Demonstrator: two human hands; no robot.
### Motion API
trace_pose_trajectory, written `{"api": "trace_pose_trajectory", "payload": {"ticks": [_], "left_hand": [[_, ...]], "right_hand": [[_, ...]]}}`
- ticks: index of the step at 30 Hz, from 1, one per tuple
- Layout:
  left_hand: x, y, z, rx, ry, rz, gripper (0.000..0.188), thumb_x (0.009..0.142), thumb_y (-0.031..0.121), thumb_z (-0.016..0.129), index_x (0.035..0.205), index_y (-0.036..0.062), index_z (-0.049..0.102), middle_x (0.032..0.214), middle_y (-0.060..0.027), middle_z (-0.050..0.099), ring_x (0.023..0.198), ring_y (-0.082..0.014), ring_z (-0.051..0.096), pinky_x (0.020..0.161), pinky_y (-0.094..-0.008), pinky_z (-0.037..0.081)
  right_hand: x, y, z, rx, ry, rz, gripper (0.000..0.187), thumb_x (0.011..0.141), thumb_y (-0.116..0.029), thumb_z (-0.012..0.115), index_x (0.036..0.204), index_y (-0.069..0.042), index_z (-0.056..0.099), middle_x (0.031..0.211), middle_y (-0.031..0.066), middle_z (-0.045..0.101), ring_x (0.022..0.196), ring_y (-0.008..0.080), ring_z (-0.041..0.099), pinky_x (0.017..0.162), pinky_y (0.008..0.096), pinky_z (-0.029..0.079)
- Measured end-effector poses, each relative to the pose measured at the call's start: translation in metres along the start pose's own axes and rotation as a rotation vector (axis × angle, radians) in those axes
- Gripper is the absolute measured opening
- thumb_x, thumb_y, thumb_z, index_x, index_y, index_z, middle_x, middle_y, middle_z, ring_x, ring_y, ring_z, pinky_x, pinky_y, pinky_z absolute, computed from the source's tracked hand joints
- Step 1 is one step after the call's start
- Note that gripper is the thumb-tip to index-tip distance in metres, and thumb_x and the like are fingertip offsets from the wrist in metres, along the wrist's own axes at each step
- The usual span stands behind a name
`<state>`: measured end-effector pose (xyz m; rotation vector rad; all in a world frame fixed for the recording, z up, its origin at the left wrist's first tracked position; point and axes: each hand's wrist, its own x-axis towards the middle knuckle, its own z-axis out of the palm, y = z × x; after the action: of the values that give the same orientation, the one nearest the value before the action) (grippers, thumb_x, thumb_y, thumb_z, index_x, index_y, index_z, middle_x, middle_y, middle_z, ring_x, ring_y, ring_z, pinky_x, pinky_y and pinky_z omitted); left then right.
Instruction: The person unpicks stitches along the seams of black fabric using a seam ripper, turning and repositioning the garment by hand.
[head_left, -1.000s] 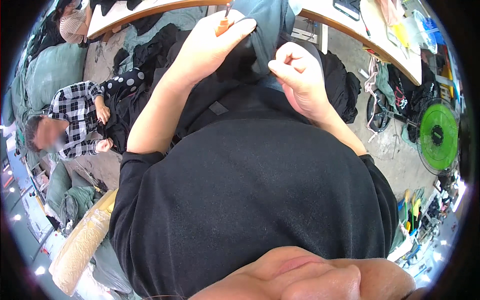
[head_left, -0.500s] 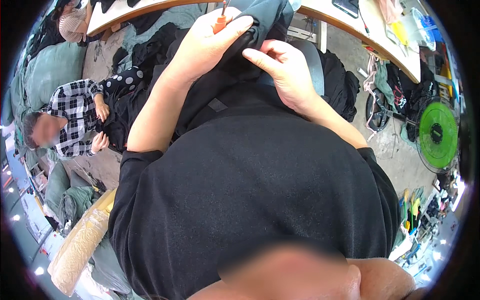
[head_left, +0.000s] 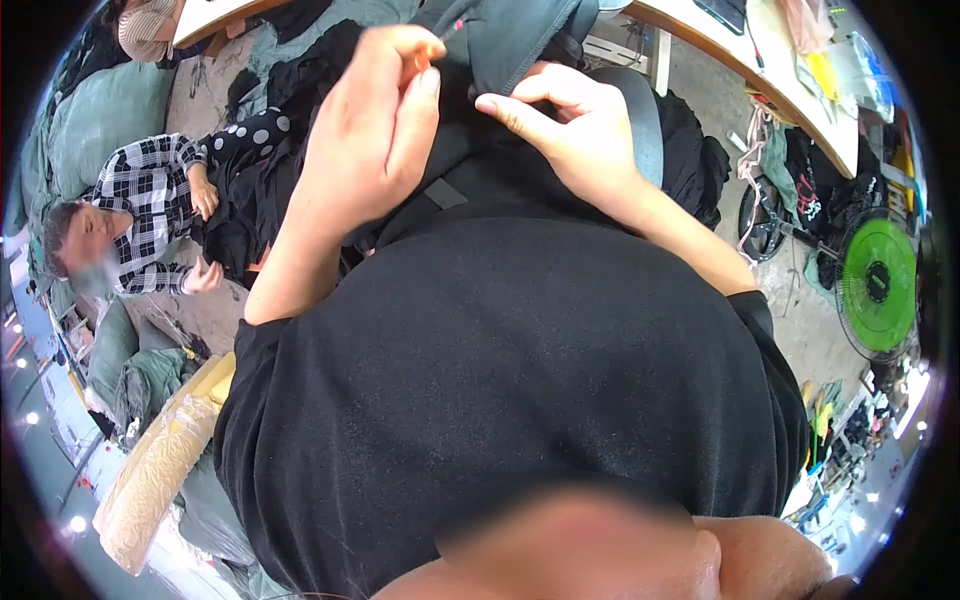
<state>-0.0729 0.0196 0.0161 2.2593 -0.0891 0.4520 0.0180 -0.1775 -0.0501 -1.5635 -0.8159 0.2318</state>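
Observation:
My left hand (head_left: 368, 135) is closed round the orange handle of a seam ripper (head_left: 424, 57), its thin metal end with a small red tip pointing up and to the right. To its right, my right hand (head_left: 585, 130) pinches the edge of a dark grey garment (head_left: 505, 45) between thumb and fingers. A stitched seam runs along that cloth, which hangs above my lap. The seam ripper's tip is close to the cloth; whether they touch I cannot tell. More black cloth lies under both hands.
On the left sits a co-worker in a checked shirt (head_left: 150, 190), with black cloth in the lap. A table (head_left: 815, 125) stands at the far right, a phone (head_left: 722, 12) on it. A green fan (head_left: 880, 285) is at the right. Dark garments (head_left: 695, 160) are heaped beside me.
My left hand has drawn back from the cloth to the left, turning its back up, with the seam ripper in it. My right hand keeps its pinch on the garment.

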Motion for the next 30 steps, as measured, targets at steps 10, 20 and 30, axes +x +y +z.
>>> {"api": "trace_pose_trajectory", "payload": {"ticks": [10,20,30], "left_hand": [[-0.042,-0.024,0.004,0.210,-0.112,0.127,0.025,0.098,0.011,0.070,0.121,0.0012,0.066,0.094,-0.0117,0.073,0.073,-0.0230,0.072,0.067,-0.0311,0.055],[-0.037,-0.032,0.014,0.270,-0.085,0.232,0.017,0.092,0.011,0.078,0.103,0.0012,0.069,0.086,-0.0093,0.073,0.065,-0.0221,0.069,0.061,-0.0305,0.054],[-0.037,-0.035,0.030,0.243,0.018,0.257,0.017,0.091,0.007,0.078,0.104,0.0005,0.070,0.087,-0.0091,0.073,0.061,-0.0175,0.067,0.057,-0.0276,0.052]], "right_hand": [[0.005,0.017,0.015,0.204,0.033,0.128,0.014,0.087,-0.009,0.084,0.098,-0.001,0.079,0.090,0.0071,0.074,0.083,0.0117,0.070,0.076,0.0251,0.055],[0.005,0.023,0.009,0.106,0.017,0.077,0.012,0.088,-0.008,0.083,0.097,-0.001,0.078,0.092,0.0071,0.075,0.085,0.0131,0.070,0.079,0.0268,0.056],[0.005,0.019,0.007,0.175,0.013,0.115,0.010,0.089,-0.004,0.081,0.098,0.001,0.078,0.093,0.0084,0.075,0.087,0.0131,0.070,0.080,0.0267,0.055]]}}
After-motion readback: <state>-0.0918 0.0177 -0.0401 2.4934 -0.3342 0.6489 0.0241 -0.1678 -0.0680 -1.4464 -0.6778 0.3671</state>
